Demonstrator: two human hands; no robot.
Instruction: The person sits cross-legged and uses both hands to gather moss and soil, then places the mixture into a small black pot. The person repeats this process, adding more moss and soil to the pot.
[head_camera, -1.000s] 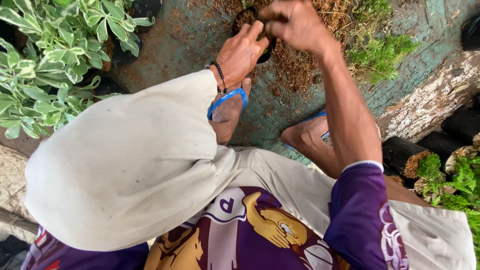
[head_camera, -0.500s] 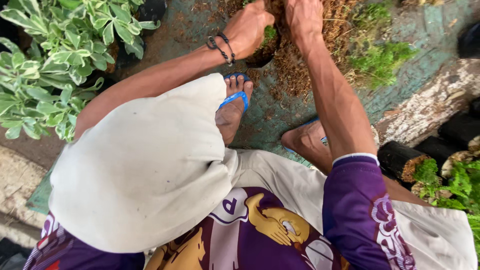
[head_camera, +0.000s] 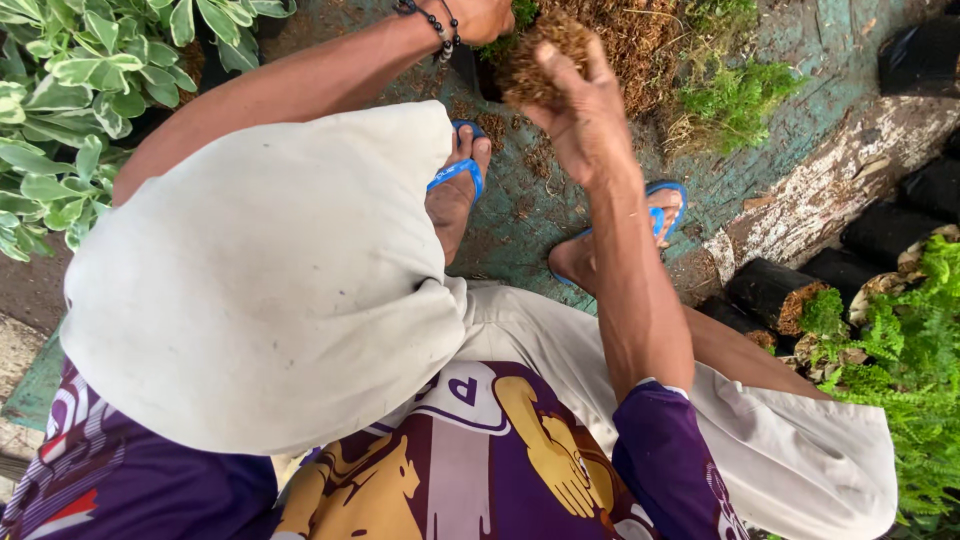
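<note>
Fingers of the right hand (head_camera: 580, 115) clutch a clump of brown coconut fibre (head_camera: 535, 60); left hand (head_camera: 485, 18), just beside, grip unclear, rests at a black pot (head_camera: 470, 70).

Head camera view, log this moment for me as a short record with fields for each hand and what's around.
right hand: raised, clutching a clump of brown fibre
left hand: at the top edge, partly cut off, beside a small green plant; whether it grips anything cannot be told
left wrist: dark bead bracelets
feet: blue flip-flops
ground: greenish, with scattered brown fibre
left side: leafy green plants
right side: black grow bags with ferns
</note>
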